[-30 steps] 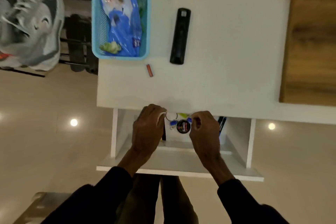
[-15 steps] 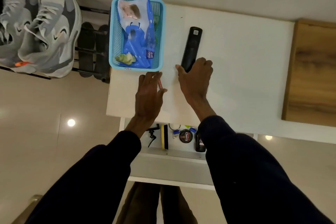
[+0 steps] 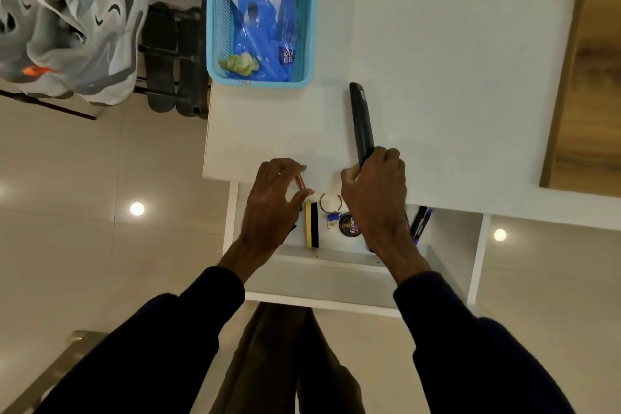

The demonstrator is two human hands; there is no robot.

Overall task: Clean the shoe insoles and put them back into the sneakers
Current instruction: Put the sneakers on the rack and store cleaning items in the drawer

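Observation:
A pair of grey sneakers (image 3: 77,27) stands on a dark rack at the upper left, with black insoles (image 3: 161,54) lying beside them. My right hand (image 3: 376,191) grips the near end of a long black remote (image 3: 361,121) at the front edge of the white tabletop (image 3: 453,94). My left hand (image 3: 272,202) pinches a small red item (image 3: 300,181) between thumb and fingers above the open drawer (image 3: 336,276). Inside the drawer lie a yellow-and-black sponge (image 3: 312,225), a key ring and a round polish tin (image 3: 347,225).
A blue basket (image 3: 215,20) holding a blue wipes pack (image 3: 265,27) stands at the table's back left. A wooden board (image 3: 591,94) lies at the right. Pens (image 3: 421,220) lie in the drawer's right part. Shiny tiled floor surrounds the table.
Both hands reached onto the tabletop, then drew back toward the drawer. The right hand has taken hold of the remote and pulled it nearer; the left has picked up the small red item.

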